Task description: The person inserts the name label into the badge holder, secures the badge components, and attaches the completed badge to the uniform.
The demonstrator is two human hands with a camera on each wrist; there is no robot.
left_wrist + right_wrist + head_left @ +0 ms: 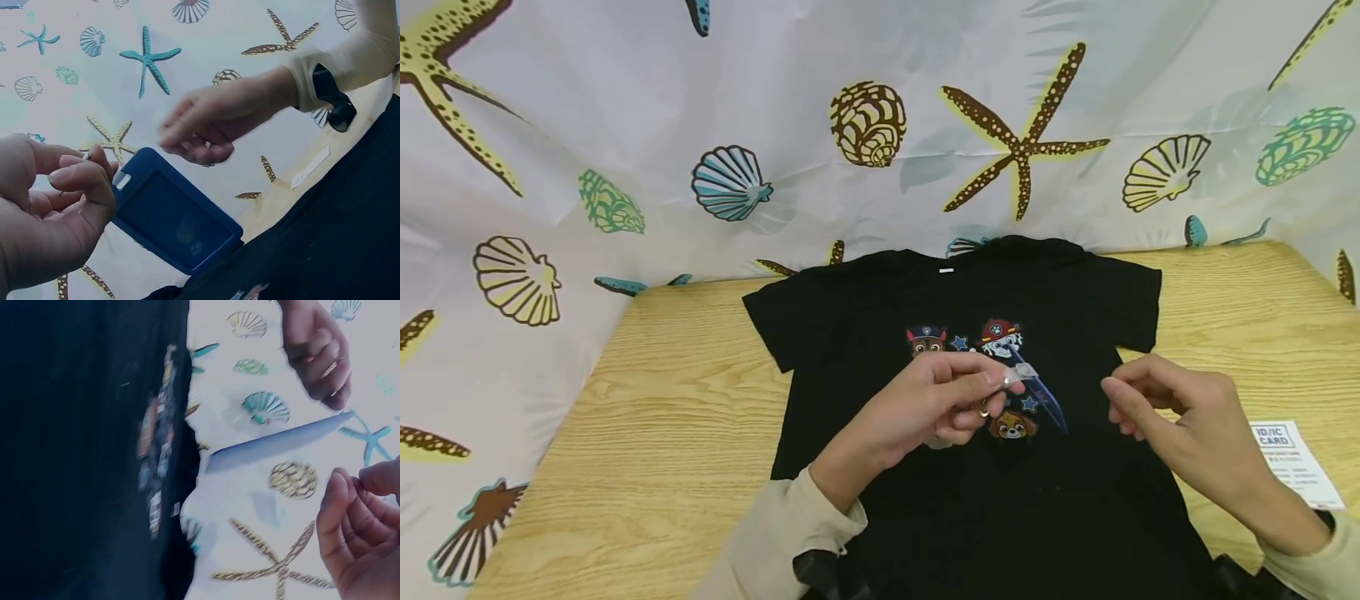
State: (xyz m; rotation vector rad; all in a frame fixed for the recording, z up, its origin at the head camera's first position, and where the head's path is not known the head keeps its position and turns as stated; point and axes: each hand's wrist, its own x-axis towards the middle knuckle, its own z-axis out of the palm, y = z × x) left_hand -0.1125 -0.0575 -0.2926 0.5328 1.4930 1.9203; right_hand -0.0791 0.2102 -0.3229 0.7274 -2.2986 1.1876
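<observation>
My left grip pinches 1 clear plastic strap, presumably so the blue rectangular card holder hangs beyond it; my right grip, loosely curled, holds nothing visible.

Blue card holder: flat, rectangular, rounded corners, one short end slotted; held aslant, slotted end nearest the fingertips of the left hand, body just beyond them.
Clear strap: short strip; pinched at thumb and fingers, jutting past them.

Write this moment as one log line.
left hand: holding blue badge holder by clear strap; right hand: apart, nothing visibly held; black T-shirt: spread on table; printed card: on table
</observation>
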